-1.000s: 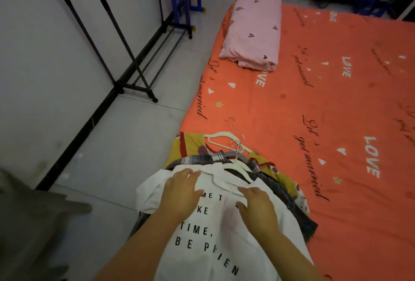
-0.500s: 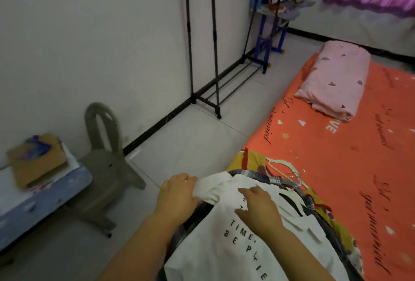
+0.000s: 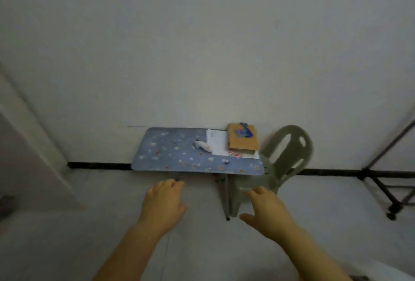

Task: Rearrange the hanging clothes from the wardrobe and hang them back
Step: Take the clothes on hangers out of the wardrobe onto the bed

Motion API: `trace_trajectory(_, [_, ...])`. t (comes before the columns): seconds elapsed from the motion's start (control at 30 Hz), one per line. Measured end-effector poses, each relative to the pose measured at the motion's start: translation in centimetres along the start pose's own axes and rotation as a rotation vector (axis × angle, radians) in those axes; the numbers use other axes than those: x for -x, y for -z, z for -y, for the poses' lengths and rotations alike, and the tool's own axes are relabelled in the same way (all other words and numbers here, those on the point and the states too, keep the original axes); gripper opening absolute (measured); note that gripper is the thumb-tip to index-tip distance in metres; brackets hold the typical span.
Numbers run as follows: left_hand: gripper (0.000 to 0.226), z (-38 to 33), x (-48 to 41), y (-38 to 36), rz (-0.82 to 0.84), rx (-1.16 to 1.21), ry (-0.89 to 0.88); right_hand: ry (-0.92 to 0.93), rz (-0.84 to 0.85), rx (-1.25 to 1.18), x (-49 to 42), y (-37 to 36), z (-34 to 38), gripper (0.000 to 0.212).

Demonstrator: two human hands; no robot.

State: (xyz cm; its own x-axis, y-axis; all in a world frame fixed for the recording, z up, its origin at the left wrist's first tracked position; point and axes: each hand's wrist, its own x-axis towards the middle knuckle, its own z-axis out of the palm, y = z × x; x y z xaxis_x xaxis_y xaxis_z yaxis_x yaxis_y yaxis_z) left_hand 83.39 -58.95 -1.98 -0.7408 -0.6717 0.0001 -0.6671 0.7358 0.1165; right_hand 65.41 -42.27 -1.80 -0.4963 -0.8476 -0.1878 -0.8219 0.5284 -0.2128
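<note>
Grey floor (image 3: 67, 235) fills the lower half of the view, and two bare forearms are stretched forward over it from the bottom edge. At the bottom right corner a pale white patch (image 3: 386, 273) is cut off by the frame; whether it is clothing cannot be told.

Nothing is held in the left hand (image 3: 162, 202), which is seen from the back with its fingers loosely bent downward. Nothing is held in the right hand (image 3: 267, 209) either; its fingers are spread and its thumb is set wide to the inside. The two hands are kept apart, side by side, above the floor.

Just beyond the fingertips a low table (image 3: 170, 159) with a blue, star-printed top is set against the wall. A small white object (image 3: 203, 146) lies near its middle, and a sheet of paper (image 3: 215, 141) lies on its right end. A brown book (image 3: 242, 140) with a blue mark on its cover is laid partly over that sheet.

A grey-green plastic chair (image 3: 289, 152) is placed just beside the table's right end. Further right, the black base and slanted poles of the clothes rack (image 3: 381, 182) are seen at the frame edge, with no garment visible on that part. A pale panel (image 3: 29, 146) is seen leaning at the far left. A black skirting strip (image 3: 98, 165) runs along the foot of the plain white wall (image 3: 202, 45) behind it all.
</note>
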Motion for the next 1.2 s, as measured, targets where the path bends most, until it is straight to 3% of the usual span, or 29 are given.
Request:
trace_trajectory(0.27, [0.057,21.8,11.4,3.9,-0.096,0.054,0.454,0.532,0.158,0.088,-6.7,-1.3,24.7,0.066])
trace_trajectory(0.7, [0.054,40.4,17.3,7.8,-0.246,-0.008,0.975,1.146,0.141,0.177,-16.8,-2.8,52.6,0.066])
trace_trajectory(0.97, [0.057,49.4,15.7,13.7,-0.412,-0.101,1.148,1.414,0.120,0.110,-22.7,-1.0,67.9,0.057])
trace_trajectory(1.2, [0.055,60.8,15.9,18.2,-0.529,-0.135,1.187,1.586,0.013,0.073,-26.3,-1.5,83.1,0.054])
